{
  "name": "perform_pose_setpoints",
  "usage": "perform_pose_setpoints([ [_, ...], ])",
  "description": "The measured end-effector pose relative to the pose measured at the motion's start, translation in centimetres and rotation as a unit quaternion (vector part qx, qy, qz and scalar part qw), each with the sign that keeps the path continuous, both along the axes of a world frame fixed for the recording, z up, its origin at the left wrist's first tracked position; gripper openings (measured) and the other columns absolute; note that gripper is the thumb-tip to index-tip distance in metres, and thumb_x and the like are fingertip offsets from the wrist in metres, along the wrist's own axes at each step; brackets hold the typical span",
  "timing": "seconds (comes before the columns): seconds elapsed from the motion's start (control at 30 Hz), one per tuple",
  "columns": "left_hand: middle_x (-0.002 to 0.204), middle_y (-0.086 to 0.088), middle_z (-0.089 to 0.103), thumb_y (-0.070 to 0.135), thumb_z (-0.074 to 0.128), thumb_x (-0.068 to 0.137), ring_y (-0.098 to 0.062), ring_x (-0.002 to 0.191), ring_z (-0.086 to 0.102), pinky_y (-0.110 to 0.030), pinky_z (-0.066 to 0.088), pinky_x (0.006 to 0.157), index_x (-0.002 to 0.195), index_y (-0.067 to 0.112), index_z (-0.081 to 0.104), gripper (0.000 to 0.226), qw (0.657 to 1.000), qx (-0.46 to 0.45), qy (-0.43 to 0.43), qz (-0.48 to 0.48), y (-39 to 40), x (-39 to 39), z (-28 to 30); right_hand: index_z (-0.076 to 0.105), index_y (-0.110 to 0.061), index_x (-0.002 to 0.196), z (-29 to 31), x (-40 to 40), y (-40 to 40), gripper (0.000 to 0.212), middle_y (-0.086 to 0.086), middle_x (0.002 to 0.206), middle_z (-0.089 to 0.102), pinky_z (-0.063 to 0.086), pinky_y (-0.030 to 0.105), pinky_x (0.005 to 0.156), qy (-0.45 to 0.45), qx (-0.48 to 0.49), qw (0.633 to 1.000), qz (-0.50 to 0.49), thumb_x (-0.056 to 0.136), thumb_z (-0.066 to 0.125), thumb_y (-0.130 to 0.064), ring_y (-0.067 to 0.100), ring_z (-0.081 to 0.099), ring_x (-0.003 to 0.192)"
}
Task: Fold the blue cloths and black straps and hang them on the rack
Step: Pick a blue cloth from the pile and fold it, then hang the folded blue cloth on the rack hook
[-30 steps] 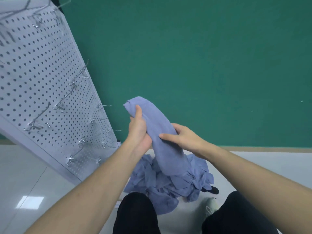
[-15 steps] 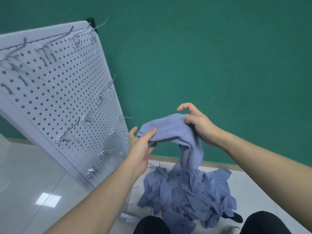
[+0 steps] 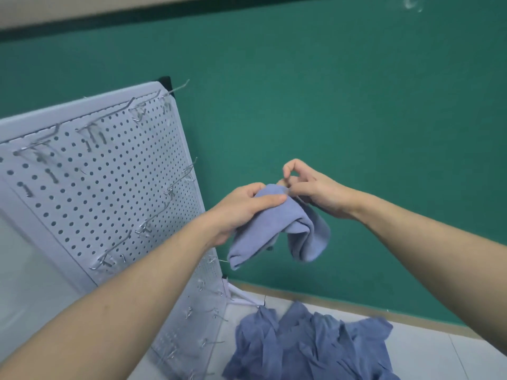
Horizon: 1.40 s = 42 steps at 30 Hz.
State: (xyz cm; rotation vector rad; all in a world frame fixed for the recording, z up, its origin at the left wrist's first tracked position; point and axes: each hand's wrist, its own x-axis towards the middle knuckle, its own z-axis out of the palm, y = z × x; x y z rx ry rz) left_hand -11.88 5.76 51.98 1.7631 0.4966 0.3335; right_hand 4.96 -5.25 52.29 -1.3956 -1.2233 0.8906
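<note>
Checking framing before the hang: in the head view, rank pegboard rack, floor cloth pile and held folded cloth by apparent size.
1. pegboard rack, clearly largest.
2. floor cloth pile, cut off by the frame's bottom edge.
3. held folded cloth, smallest even though nearer the camera.

The folded cloth (image 3: 277, 229) between the hands looked soft, matt microfibre. Left of the left hand (image 3: 241, 207), the pegboard rack (image 3: 90, 187) was matt white with shiny wire hooks (image 3: 175, 185).

A pale tiled floor (image 3: 428, 349) carries a heap of blue cloths (image 3: 310, 349), lying near the floor's far edge where it meets the green wall. Just left of the heap stands the white pegboard rack (image 3: 104, 187), tilted in view.
</note>
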Motion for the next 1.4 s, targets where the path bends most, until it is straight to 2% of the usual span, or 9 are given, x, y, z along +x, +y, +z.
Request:
perform_pose_setpoints([
  [0.13,0.103,-0.006,0.075,0.036,0.074,0.088,-0.023,0.094,0.069,-0.038,0.058,0.083,0.111,0.011,0.062,0.036,0.992,-0.1,-0.057,0.045,1.0,0.6,1.2,0.055,-0.013,0.103,-0.1,0.1,0.9,0.02,0.017,0.116,0.067,0.048,0.029,0.093,-0.048,0.128,0.987,-0.08,0.084,0.048,-0.014,0.015,0.061,0.102],
  [0.3,0.115,-0.008,0.074,0.037,0.071,0.09,-0.025,0.114,0.067,-0.043,0.053,0.101,0.124,0.01,0.061,0.045,0.981,-0.128,-0.114,0.094,2.0,1.1,2.3,0.045,-0.031,0.136,-2.1,0.2,0.6,0.057,-0.021,0.133,0.054,0.043,0.016,0.102,-0.164,0.155,0.971,-0.08,0.08,0.054,-0.022,0.004,0.053,0.125],
  [0.4,0.114,-0.008,0.074,0.037,0.071,0.089,-0.024,0.108,0.069,-0.043,0.054,0.098,0.12,0.011,0.06,0.042,0.977,-0.14,-0.128,0.093,2.2,1.4,2.8,0.039,-0.035,0.138,-2.0,0.0,2.2,0.062,-0.028,0.129,0.053,0.043,0.007,0.088,-0.167,0.13,0.971,-0.107,0.089,0.067,-0.009,-0.013,0.057,0.108],
  [0.6,0.078,0.004,0.069,0.016,0.059,0.095,-0.013,0.079,0.064,-0.029,0.051,0.072,0.089,0.017,0.055,0.007,0.962,-0.15,-0.187,0.127,4.1,1.9,3.5,0.063,-0.023,0.101,1.8,0.3,6.0,0.01,-0.014,0.096,0.067,0.046,0.02,0.074,-0.147,0.153,0.947,-0.241,0.094,0.06,-0.017,-0.002,0.058,0.08],
  [0.73,0.092,-0.002,0.071,0.014,0.06,0.096,-0.014,0.084,0.067,-0.029,0.054,0.074,0.102,0.015,0.058,0.007,0.955,-0.123,-0.223,0.152,5.8,2.2,4.9,0.062,-0.026,0.095,4.3,0.5,8.2,0.014,-0.016,0.091,0.066,0.044,0.013,0.068,-0.188,0.168,0.942,-0.222,0.09,0.061,-0.013,-0.005,0.055,0.076],
  [0.93,0.101,-0.005,0.072,0.017,0.062,0.096,-0.014,0.085,0.07,-0.032,0.055,0.074,0.107,0.016,0.057,0.012,0.934,-0.074,-0.286,0.201,9.2,3.1,7.7,0.066,-0.027,0.092,9.8,0.8,12.5,0.019,-0.011,0.087,0.07,0.05,0.03,0.072,-0.243,0.156,0.925,-0.247,0.085,0.054,-0.014,0.015,0.062,0.083],
  [1.1,0.106,-0.011,0.072,0.015,0.06,0.098,-0.017,0.086,0.071,-0.035,0.06,0.075,0.112,0.013,0.054,0.016,0.902,-0.067,-0.355,0.234,11.8,4.1,10.2,0.065,-0.022,0.086,14.0,0.2,16.6,0.027,0.0,0.069,0.064,0.059,0.036,0.057,-0.155,0.171,0.949,-0.215,0.085,0.048,-0.002,0.014,0.057,0.05],
  [1.23,0.106,-0.004,0.072,0.02,0.058,0.1,-0.014,0.09,0.071,-0.035,0.059,0.083,0.112,0.019,0.053,0.013,0.887,-0.031,-0.373,0.27,13.6,5.0,11.0,0.067,-0.025,0.083,16.1,0.2,19.4,0.029,0.005,0.079,0.071,0.062,0.052,0.071,-0.171,0.173,0.944,-0.224,0.078,0.048,-0.004,0.03,0.07,0.069],
  [1.4,0.106,0.001,0.068,0.026,0.054,0.101,-0.014,0.092,0.067,-0.035,0.058,0.087,0.102,0.03,0.049,0.006,0.865,-0.029,-0.39,0.315,15.6,5.7,11.8,0.067,-0.029,0.085,17.8,-0.4,22.2,0.028,0.0,0.082,0.072,0.061,0.047,0.077,-0.221,0.165,0.933,-0.232,0.08,0.048,-0.01,0.026,0.066,0.075],
])
